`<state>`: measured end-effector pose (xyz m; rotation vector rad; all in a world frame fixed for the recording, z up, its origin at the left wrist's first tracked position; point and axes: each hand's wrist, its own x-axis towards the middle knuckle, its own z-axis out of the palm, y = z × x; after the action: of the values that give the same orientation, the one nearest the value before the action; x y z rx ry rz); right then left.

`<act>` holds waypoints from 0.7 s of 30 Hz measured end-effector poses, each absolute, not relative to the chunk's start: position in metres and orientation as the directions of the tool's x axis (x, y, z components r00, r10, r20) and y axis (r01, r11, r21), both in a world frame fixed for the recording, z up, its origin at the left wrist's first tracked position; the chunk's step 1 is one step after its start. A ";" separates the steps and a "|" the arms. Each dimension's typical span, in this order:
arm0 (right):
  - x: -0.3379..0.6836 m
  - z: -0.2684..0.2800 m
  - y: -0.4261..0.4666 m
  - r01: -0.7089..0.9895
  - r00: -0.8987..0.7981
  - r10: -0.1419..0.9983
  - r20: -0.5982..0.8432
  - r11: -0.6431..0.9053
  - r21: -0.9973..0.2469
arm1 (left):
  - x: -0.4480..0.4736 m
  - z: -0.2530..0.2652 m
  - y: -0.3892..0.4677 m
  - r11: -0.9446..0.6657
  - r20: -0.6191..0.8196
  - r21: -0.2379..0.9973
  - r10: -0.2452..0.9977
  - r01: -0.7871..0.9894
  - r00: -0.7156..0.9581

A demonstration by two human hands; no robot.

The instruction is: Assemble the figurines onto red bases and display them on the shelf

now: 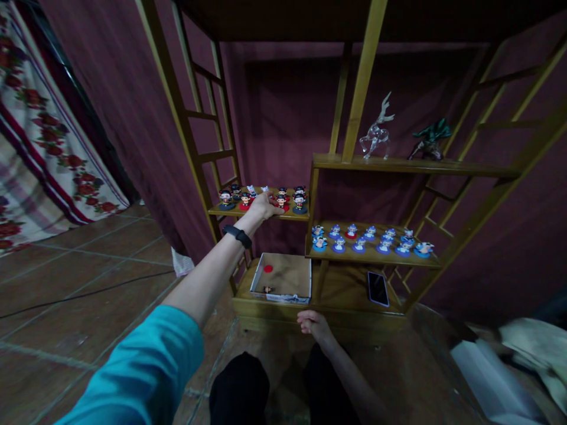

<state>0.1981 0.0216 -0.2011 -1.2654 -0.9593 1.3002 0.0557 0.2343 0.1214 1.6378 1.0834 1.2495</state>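
My left hand (263, 208) reaches onto the upper left shelf, its fingers closed around a small white-eared figurine (264, 189) whose body is mostly hidden. Beside that hand stand several dark-haired figurines on round bases, among them one on a red base (281, 202) and one on a dark base (300, 203). Another white-eared figurine (251, 190) is just to the left. My right hand (312, 324) hovers by my knee, in front of the cabinet, its fingers curled in with nothing visible in them.
A shallow open box (283, 271) on the bottom board holds a red disc (268, 268) and a small figurine (268, 289). A phone (378, 288) lies to its right. Purple-white figurines (359, 244) fill the middle right shelf. Above stand a clear deer (376, 139) and a green ornament (430, 139).
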 end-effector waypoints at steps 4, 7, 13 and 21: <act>0.196 -0.207 0.025 -0.143 0.087 0.989 -0.117 -0.104 -0.984 | 0.051 0.118 0.227 -0.422 0.381 0.845 0.906 0.329 0.184; 0.194 -0.213 0.031 -0.185 0.110 0.989 -0.097 -0.075 -0.980 | 0.044 0.112 0.202 -0.609 0.591 0.724 0.790 0.322 0.165; 0.184 -0.205 0.061 -0.275 0.123 0.990 -0.061 -0.025 -0.961 | 0.018 0.057 0.131 -0.714 0.766 0.604 0.643 0.355 -0.010; 0.155 -0.200 0.159 0.002 0.102 0.995 -0.011 -0.011 -1.000 | -0.006 -0.108 0.157 -0.164 0.138 0.983 0.955 -0.082 -0.262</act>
<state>0.1555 0.1591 -0.1995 -1.2654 -1.1298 1.1402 -0.0056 0.1567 -0.1078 1.1086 1.2400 1.5615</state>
